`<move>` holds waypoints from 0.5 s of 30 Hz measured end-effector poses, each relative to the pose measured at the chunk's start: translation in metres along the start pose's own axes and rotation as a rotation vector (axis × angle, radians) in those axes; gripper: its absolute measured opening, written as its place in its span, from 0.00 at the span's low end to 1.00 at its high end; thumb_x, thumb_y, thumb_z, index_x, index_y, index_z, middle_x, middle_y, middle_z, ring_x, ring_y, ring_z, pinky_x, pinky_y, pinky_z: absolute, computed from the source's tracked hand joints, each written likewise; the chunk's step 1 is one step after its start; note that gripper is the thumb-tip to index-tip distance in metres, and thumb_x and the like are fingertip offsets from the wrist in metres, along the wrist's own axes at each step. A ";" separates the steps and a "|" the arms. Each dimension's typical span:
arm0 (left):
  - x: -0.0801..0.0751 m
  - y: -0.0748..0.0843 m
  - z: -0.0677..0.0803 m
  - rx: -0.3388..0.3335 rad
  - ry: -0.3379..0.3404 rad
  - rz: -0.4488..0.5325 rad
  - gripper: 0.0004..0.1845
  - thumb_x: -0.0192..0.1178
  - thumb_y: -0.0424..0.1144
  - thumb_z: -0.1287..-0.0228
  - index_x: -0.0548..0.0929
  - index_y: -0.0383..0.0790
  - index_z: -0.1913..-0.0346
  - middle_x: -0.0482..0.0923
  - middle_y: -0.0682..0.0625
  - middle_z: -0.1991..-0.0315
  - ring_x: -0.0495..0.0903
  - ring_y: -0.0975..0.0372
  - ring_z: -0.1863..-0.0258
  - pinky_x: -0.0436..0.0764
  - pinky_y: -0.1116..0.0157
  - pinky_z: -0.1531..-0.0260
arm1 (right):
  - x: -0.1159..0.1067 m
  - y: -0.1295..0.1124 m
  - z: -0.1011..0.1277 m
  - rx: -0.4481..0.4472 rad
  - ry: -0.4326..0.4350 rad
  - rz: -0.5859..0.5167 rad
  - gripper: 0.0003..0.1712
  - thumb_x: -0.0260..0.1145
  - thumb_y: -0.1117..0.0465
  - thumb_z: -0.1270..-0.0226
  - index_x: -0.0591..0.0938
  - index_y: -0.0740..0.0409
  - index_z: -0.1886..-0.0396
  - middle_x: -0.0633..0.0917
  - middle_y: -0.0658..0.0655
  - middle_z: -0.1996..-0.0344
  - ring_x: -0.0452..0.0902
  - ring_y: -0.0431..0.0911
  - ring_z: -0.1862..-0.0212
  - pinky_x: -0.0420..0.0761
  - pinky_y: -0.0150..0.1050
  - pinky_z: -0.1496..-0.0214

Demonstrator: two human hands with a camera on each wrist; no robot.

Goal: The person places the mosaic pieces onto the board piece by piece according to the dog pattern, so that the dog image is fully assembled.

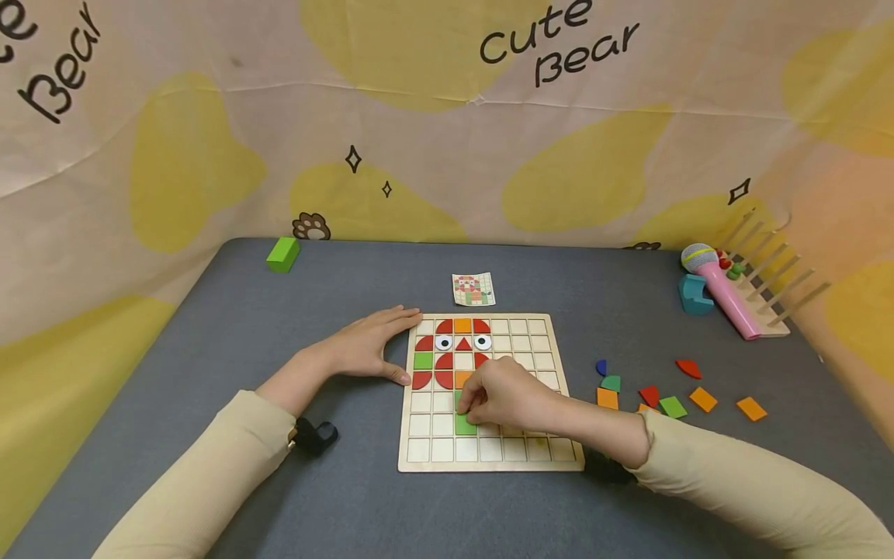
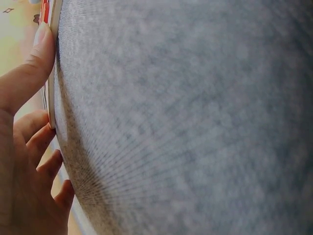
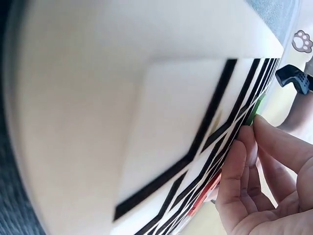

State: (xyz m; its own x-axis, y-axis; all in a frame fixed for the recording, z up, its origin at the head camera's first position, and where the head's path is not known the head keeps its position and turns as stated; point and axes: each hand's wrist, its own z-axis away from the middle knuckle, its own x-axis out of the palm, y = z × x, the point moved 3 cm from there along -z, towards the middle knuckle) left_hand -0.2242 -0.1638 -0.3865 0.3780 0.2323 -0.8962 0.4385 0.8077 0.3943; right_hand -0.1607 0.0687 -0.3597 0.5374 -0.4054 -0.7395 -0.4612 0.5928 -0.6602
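A pale wooden grid board [image 1: 489, 469] lies on the table with red, orange and green tiles and two eye tiles in its cells. Fingers spread, my left hand [image 1: 369, 341] rests along the board's left edge, its thumb [image 2: 45, 46] touching the side. Over the lower middle of the board, my right hand [image 1: 513, 396] has thumb and fingertips pinched together at a green square tile [image 1: 466, 426]. Another green tile [image 1: 458, 397] shows just above, partly hidden by the fingers. In the right wrist view, a green edge [image 3: 255, 110] shows at the thumb tip.
A small picture card [image 1: 473, 289] lies behind the board. Loose tiles, among them an orange square [image 1: 752, 408] and a red piece [image 1: 688, 369], are scattered at right. A green block [image 1: 282, 255], a pink toy microphone [image 1: 729, 299], a teal piece [image 1: 695, 295] and a pegged rack [image 1: 775, 322] stand farther back.
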 end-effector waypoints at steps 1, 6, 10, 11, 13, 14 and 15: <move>0.000 0.000 0.000 -0.001 0.000 0.001 0.57 0.70 0.67 0.52 0.57 0.48 0.22 0.54 0.49 0.20 0.50 0.48 0.20 0.56 0.38 0.26 | 0.000 0.000 0.000 0.000 0.000 0.005 0.06 0.74 0.70 0.48 0.89 0.54 0.73 0.86 0.45 0.80 0.73 0.30 0.76 0.76 0.25 0.71; -0.001 0.000 0.000 0.000 0.004 -0.003 0.57 0.70 0.67 0.52 0.57 0.48 0.22 0.55 0.48 0.21 0.50 0.47 0.20 0.57 0.38 0.26 | 0.000 -0.002 -0.001 -0.008 0.001 0.026 0.07 0.74 0.70 0.48 0.88 0.53 0.74 0.84 0.45 0.81 0.73 0.31 0.76 0.75 0.26 0.71; -0.001 0.000 0.000 0.004 0.004 -0.001 0.57 0.70 0.66 0.52 0.58 0.47 0.22 0.55 0.48 0.21 0.51 0.48 0.20 0.57 0.38 0.26 | -0.005 -0.004 0.001 -0.013 0.017 0.053 0.06 0.74 0.67 0.47 0.88 0.51 0.74 0.84 0.43 0.80 0.73 0.31 0.75 0.75 0.26 0.70; -0.001 0.001 0.000 0.005 0.002 0.000 0.57 0.70 0.66 0.52 0.58 0.47 0.22 0.55 0.48 0.21 0.51 0.48 0.20 0.57 0.39 0.26 | -0.007 -0.005 0.001 -0.019 0.026 0.057 0.06 0.75 0.67 0.47 0.88 0.50 0.74 0.84 0.43 0.80 0.73 0.32 0.75 0.75 0.26 0.70; -0.001 0.001 0.000 0.003 -0.003 0.004 0.56 0.71 0.65 0.52 0.58 0.47 0.22 0.54 0.48 0.20 0.50 0.48 0.20 0.57 0.39 0.26 | -0.014 -0.006 0.002 -0.032 0.052 0.067 0.06 0.75 0.66 0.47 0.87 0.50 0.74 0.84 0.43 0.79 0.73 0.32 0.75 0.75 0.26 0.70; -0.001 0.002 0.001 0.002 -0.005 0.004 0.56 0.70 0.65 0.52 0.58 0.47 0.22 0.54 0.48 0.20 0.50 0.48 0.20 0.57 0.39 0.26 | -0.018 -0.006 0.003 -0.039 0.067 0.070 0.06 0.76 0.66 0.48 0.87 0.50 0.74 0.84 0.43 0.79 0.73 0.32 0.75 0.75 0.26 0.69; -0.001 0.002 0.001 0.002 -0.006 0.003 0.56 0.70 0.65 0.52 0.58 0.47 0.22 0.54 0.48 0.20 0.50 0.48 0.20 0.57 0.38 0.26 | -0.022 -0.006 0.004 -0.040 0.080 0.071 0.06 0.76 0.65 0.48 0.87 0.50 0.74 0.84 0.43 0.79 0.73 0.32 0.74 0.75 0.26 0.69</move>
State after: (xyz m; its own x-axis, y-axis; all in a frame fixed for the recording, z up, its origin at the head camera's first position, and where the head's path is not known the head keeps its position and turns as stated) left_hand -0.2234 -0.1630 -0.3847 0.3847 0.2315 -0.8935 0.4385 0.8060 0.3976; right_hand -0.1673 0.0769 -0.3388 0.4453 -0.4182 -0.7917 -0.5248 0.5945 -0.6092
